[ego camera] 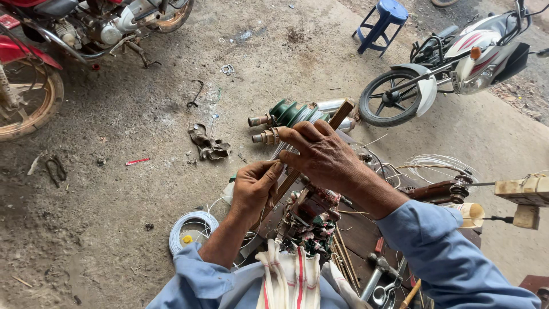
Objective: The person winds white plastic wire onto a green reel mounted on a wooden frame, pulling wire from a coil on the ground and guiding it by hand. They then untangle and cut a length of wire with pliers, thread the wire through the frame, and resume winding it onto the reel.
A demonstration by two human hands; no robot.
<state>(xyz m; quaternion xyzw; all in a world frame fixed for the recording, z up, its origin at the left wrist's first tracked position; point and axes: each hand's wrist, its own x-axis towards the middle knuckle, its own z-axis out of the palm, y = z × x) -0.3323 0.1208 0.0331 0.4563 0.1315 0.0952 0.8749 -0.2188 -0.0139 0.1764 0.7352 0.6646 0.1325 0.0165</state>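
Observation:
My left hand [253,187] pinches the lower part of a long thin wooden stick [341,111] that slants up to the right. My right hand [321,154] wraps over the stick's middle, fingers pointing left, with thin pale wires running under them. Both forearms wear light blue sleeves. Below the hands sits a wound part wrapped in patterned cloth [311,220]. Just beyond the hands lie green insulator-like parts with metal ends [287,114].
A coil of white wire [191,229] lies on the dirt floor at lower left. A red motorcycle [34,51] stands top left, a white motorcycle [457,63] top right, beside a blue stool [383,23]. Tools lie at lower right, a winding rig [457,191] at right.

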